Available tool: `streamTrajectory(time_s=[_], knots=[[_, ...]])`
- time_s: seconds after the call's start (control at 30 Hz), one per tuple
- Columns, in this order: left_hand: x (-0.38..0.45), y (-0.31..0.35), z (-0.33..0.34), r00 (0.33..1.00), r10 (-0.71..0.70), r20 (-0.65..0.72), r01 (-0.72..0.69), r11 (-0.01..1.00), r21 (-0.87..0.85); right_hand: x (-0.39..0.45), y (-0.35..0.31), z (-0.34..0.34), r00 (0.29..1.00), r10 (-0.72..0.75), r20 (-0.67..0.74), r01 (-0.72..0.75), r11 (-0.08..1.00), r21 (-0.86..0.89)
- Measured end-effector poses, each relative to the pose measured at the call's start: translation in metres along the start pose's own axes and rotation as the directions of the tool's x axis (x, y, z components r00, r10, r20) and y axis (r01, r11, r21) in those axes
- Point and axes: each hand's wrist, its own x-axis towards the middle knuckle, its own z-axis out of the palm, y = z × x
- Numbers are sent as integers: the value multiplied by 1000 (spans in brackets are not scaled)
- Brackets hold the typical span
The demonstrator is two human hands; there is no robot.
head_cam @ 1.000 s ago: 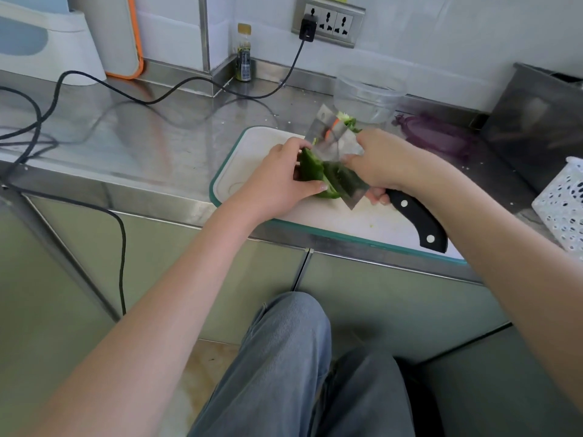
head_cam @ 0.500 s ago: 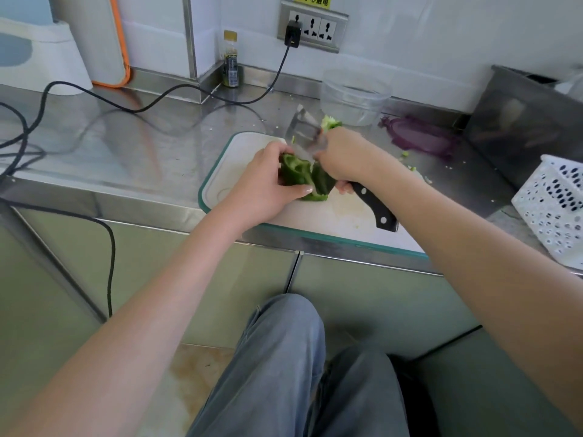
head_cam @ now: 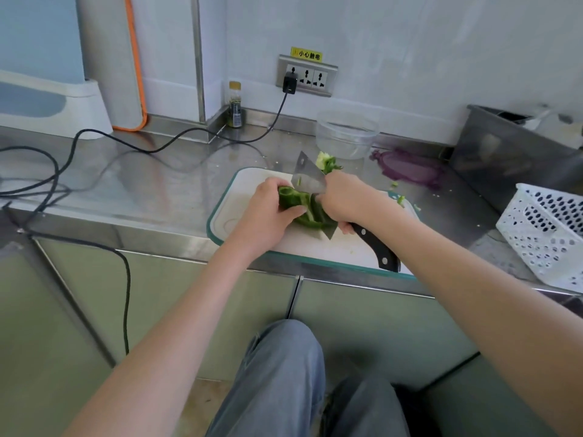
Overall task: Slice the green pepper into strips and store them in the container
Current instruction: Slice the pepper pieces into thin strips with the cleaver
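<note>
From the head camera, your left hand (head_cam: 268, 212) curls over the green pepper (head_cam: 299, 206) on the cutting board (head_cam: 249, 184), fingers bent round its far side and thumb pressed against its near side, pinning it to the board. Your right hand (head_cam: 344, 198) is closed round the front of the knife (head_cam: 307, 179) where blade meets handle; the black handle sticks out behind your wrist toward you, and the wide blade stands upright between your two hands, its edge down in the pepper. The pepper lies directly between your hands, touching both the left fingers and the blade. Beyond your right hand, just past the blade tip, sits the cut pepper core (head_cam: 326, 160), and farther beyond it the clear container (head_cam: 347, 134) stands on the table (head_cam: 157, 184). To the right of your right hand lies a purple lid (head_cam: 410, 167).
</note>
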Motion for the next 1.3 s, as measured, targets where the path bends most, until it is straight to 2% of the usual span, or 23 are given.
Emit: streamTrajectory(time_s=[0.07, 0.1, 0.17, 0.3, 0.4, 0.47, 0.57, 0.67, 0.73, 0.8, 0.93, 1.03, 1.3], knots=[[1, -1, 0, 1000, -7, -7, 7, 1000, 18, -7, 3, 1, 1000, -7, 14, 9, 989, -147], [2, -2, 0, 1000, -13, 3, 13, 1000, 19, -8, 6, 1, 998, -57, 6, 57, 979, -198], [2, -1, -1, 999, -21, 35, 21, 1000, -5, -9, 12, 2, 988, -137, -73, 121, 974, -193], [1, 2, -3, 998, -13, 55, 14, 1000, -19, 0, 6, 6, 984, -156, -84, 144, 980, -136], [-2, 5, -3, 1000, -3, 4, 3, 1000, 12, 0, -9, 4, 985, -159, -61, 144, 970, -196], [-1, 5, -6, 998, -35, -52, 32, 998, -49, -5, -15, 2, 993, -106, -60, 89, 968, -234], [2, 1, -11, 989, -89, -117, 71, 986, -150, -3, -3, 3, 990, -135, -36, 124, 969, -216], [0, 1, -11, 992, -122, -33, 115, 982, -148, -10, 10, 1, 993, -110, -51, 101, 982, -161], [-3, 4, -10, 994, -96, 59, 103, 985, -137, -13, 14, -3, 999, -40, 18, 43, 982, -183], [-5, 6, -10, 992, -47, 121, 62, 990, -123, -11, 20, -7, 999, -40, 4, 40, 984, -176], [-7, 7, -10, 993, -28, 116, 36, 997, -66, -9, 36, -21, 978, -110, -178, 84, 986, -145], [-6, 9, -11, 993, -61, 100, 71, 993, -93, -15, 35, -36, 964, -165, -210, 145, 984, -108], [-9, 12, -11, 994, -69, 89, 79, 990, -113, -14, 13, -24, 993, -108, -37, 103, 988, -112]])
